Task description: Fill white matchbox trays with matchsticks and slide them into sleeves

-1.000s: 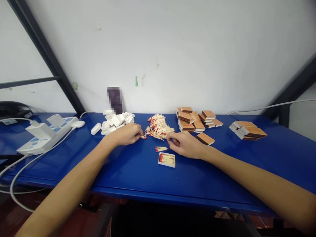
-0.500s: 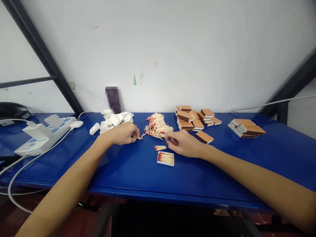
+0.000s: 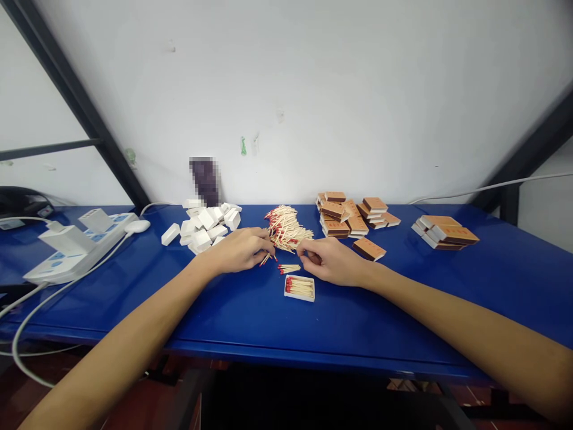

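Observation:
A heap of red-tipped matches (image 3: 286, 227) lies at the middle of the blue table (image 3: 250, 316). My left hand (image 3: 239, 251) rests at the heap's near left edge, fingers pinched on a few matches. My right hand (image 3: 333, 261) lies just right of the heap with its fingers curled; what they hold is hidden. Between the hands sits a small bundle of matches (image 3: 290, 269). Nearer me stands an open white tray (image 3: 299, 288) partly filled with matches.
White inner trays (image 3: 203, 226) are piled at the left. Orange matchbox sleeves (image 3: 351, 216) are heaped at the right, one (image 3: 369, 248) near my right hand, more stacked (image 3: 444, 232) farther right. A white power strip (image 3: 74, 242) with cables sits far left.
My left hand has moved right from the table's bare patch to the heap's edge, with matches in its fingers. The right hand has barely shifted.

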A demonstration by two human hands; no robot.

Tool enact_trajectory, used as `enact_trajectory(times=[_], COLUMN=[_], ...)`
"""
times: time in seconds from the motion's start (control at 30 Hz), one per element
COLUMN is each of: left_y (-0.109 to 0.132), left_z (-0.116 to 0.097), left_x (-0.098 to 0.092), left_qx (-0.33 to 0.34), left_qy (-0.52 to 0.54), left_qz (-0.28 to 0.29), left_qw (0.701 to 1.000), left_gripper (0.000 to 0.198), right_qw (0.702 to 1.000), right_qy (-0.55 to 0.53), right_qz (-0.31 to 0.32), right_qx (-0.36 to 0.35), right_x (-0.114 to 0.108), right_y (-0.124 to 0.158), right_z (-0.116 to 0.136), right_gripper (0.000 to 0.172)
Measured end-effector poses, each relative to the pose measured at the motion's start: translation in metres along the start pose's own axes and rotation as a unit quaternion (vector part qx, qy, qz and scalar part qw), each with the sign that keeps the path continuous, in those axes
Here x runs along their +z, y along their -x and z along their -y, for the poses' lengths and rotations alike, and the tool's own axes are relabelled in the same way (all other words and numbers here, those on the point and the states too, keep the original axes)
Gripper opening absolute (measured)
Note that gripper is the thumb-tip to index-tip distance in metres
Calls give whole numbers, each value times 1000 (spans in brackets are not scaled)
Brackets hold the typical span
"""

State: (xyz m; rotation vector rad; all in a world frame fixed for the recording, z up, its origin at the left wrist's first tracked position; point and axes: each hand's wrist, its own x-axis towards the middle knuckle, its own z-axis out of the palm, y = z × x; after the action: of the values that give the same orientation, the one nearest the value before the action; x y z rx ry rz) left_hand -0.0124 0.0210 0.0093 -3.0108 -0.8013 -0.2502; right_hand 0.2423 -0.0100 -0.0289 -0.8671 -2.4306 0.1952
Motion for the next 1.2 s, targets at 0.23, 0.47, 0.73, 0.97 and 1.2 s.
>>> enact_trajectory(times=[0.23,0.47,0.73,0.97,1.2], left_y=[3,6,1,1,-2], left_z=[10,8,-4,-2,-6], left_x=[1,-3,-5,-2,4], left_qx=[-19,-25,-50,-23,13], left_qy=[-35,-14,19,35,98], left_qz=[-23,-11,5,2,-23], left_qw=[999,1000,999,999,995], left_gripper=[20,16,21,21,18], right_qw=[999,992,984,982,981], right_qy=[14,30,38,29,29], right_qz=[50,119,169,185,190], right_qx=[15,31,25,12,11], right_x=[-2,-5,-11,-15,-15], right_y=[-1,-3,-7,-8,-11], right_z=[2,9,16,16,17], right_gripper=[27,41,44,45,44])
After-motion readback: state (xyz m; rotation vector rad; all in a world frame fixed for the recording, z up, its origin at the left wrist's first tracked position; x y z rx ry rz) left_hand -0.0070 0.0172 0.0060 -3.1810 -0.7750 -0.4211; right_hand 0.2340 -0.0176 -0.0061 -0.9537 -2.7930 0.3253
